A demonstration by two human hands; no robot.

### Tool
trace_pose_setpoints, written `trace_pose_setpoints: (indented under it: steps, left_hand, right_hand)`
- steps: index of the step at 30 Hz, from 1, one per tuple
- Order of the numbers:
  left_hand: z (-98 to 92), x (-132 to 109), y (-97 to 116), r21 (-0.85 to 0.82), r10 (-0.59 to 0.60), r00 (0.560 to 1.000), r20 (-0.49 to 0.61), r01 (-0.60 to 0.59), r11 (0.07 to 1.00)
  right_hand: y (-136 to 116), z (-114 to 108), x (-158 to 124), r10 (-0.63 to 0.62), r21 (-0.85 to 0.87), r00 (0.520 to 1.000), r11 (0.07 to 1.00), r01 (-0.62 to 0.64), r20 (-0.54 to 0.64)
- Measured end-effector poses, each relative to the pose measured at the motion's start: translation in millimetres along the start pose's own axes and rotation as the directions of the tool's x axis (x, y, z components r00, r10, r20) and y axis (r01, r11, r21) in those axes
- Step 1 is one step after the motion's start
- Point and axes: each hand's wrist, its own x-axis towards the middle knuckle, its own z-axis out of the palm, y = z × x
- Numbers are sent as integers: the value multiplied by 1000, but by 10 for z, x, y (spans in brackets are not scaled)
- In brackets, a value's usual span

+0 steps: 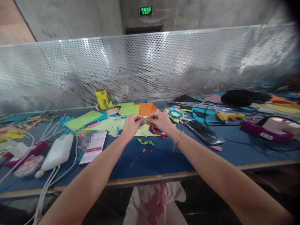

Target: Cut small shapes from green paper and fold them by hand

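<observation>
My left hand (132, 124) and my right hand (162, 122) meet above the middle of the table, fingertips pinched close together. Between them is a small light green paper piece (145, 119), mostly covered by the fingers. Under the right hand lies a thin red looped object (156, 130), partly hidden, its kind unclear. A layered paper flower (175, 113) in blue, pink and green rests just beyond the right hand. Curled green paper scraps (145, 142) lie on the blue tabletop (150, 162) nearer to me. Behind the hands are an orange sheet (147, 109) and a green sheet (128, 109).
To the left are a lit phone (93, 148), a white power bank (58, 151) with cables, and green paper (82, 120). On the right, a dark phone (204, 132), a yellow glue gun (228, 116) and a purple power strip (267, 130). A perforated metal screen (145, 65) closes the back.
</observation>
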Motion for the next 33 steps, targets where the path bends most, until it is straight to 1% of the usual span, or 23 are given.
trace_pose_setpoints:
  steps: [3,6,8,11,14,17,19,22,25,27,30,33]
  left_hand:
    - [-6,1,12,-18,-12,1000,1,12,1000]
    - [-13,7,-2,19,-11,1000,12,11,1000]
    - [-14,15,-31,44,8,1000,23,-9,999]
    - [-5,30,-82,61,56,998,35,-58,996]
    - [8,33,-95,35,53,997,59,-55,998]
    - [12,23,-59,-29,19,997,74,-17,999]
    - [7,15,-29,-79,-10,998,67,16,997]
    - [-3,16,-8,-146,-37,998,58,46,988]
    - [-5,26,-21,-225,-66,996,61,78,971]
    - [-2,31,-34,-262,-81,995,53,92,961]
    - [3,31,-41,-254,-85,996,25,89,963]
    - [7,30,-44,-230,-83,996,14,84,970]
  right_hand:
    - [3,-3,0,1,3,1000,1000,-1,-2]
    - [25,-11,9,-31,-24,999,999,32,25]
    - [31,-14,11,-42,-58,998,997,45,50]
    - [7,-14,1,-38,-84,998,996,42,44]
    - [-33,-21,-16,-66,-114,997,991,68,27]
    - [-41,-35,-15,-96,-140,995,985,100,35]
    - [-24,-38,-1,-93,-101,994,990,98,54]
    - [1,-28,20,-36,28,997,999,34,66]
    - [4,-14,23,29,141,999,989,-34,37]
    - [1,-10,17,41,183,999,982,-44,19]
    - [-1,-10,10,69,214,998,975,-67,1]
    - [-13,-10,9,145,251,989,958,-138,-9]
